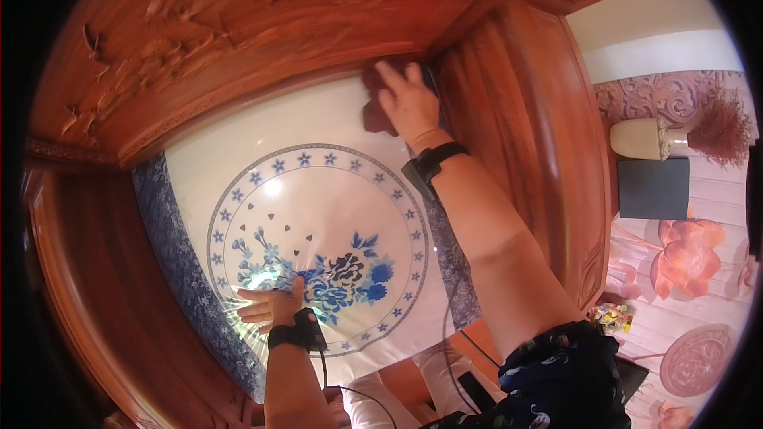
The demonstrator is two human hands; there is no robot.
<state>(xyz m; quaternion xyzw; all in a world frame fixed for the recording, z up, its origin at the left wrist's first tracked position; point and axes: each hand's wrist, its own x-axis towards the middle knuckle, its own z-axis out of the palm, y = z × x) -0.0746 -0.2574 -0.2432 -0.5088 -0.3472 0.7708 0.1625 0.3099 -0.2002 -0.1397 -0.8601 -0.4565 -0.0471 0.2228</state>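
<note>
My right hand (pixel 407 103) is at the far right corner of the covered seat, holding a dark red cloth (pixel 378 119) down against it. Its fingers are slightly blurred by motion, and the hand hides part of the cloth. Nearer to me, my left hand (pixel 274 307) rests flat with fingers spread on the left part of the same cover and holds nothing. The smooth white cover (pixel 342 123) carries a round blue flower pattern (pixel 338 278) inside a ring of small blue blossoms, with dark blue lace-like side bands (pixel 184 270).
A carved wooden back panel (pixel 238 40) rises behind the seat. Wooden sides (pixel 517 135) stand at the right and left (pixel 103 270). A thin black cable (pixel 447 310) hangs by my right arm. Farther right are a pale vase (pixel 636 139) and a dark square panel (pixel 654 189).
</note>
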